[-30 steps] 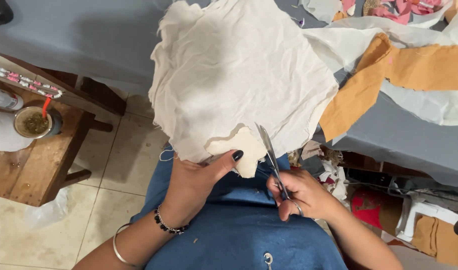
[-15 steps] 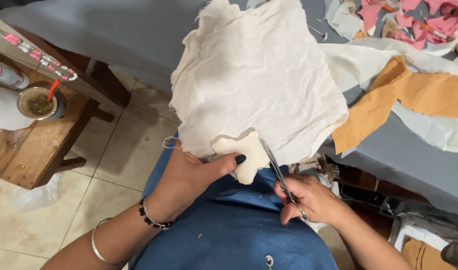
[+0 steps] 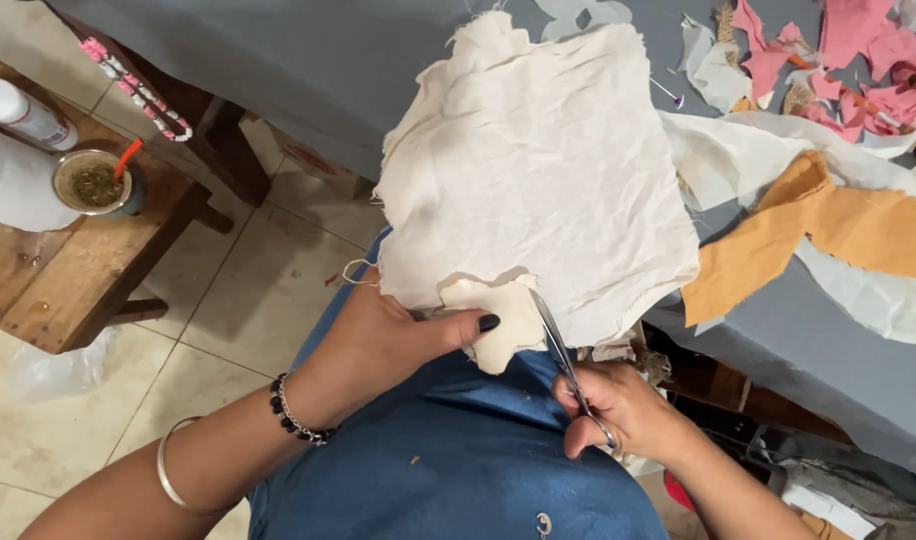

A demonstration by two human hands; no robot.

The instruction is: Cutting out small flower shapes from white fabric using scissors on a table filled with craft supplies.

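- Cream cloth (image 3: 538, 170) hangs crumpled over the person's lap, its upper part lying on the grey table (image 3: 278, 70), its lower edge held up in front of the blue garment (image 3: 448, 460); a shaped lobe of the same cloth (image 3: 498, 325) already stands free at that lower edge
- left hand (image 3: 388, 345) pinches the cloth just beside the lobe, thumb with dark nail on top, fingers hidden beneath; grip narrow and closed on the fabric; a beaded bracelet and a thin bangle sit on that wrist and forearm
- right hand (image 3: 618, 410) has its grip closed around the handles of the scissors (image 3: 563, 365); blades point up into the cloth along the right side of the lobe; how far the blades stand apart I cannot tell
- progress, as a judgement: the outline of the lobe looks cut along its left and lower sides; the right side is in hand; the top is uncut and joins the sheet; most of the sheet is whole, so the cut-out seems roughly past halfway, not free
- surroundings: orange fabric strip (image 3: 808, 225) and white offcuts lie on the table to the right; pink scraps (image 3: 858, 50) at far right; a wooden stool (image 3: 48, 280) at left carries a cup with an orange straw (image 3: 96, 185); tiled floor below
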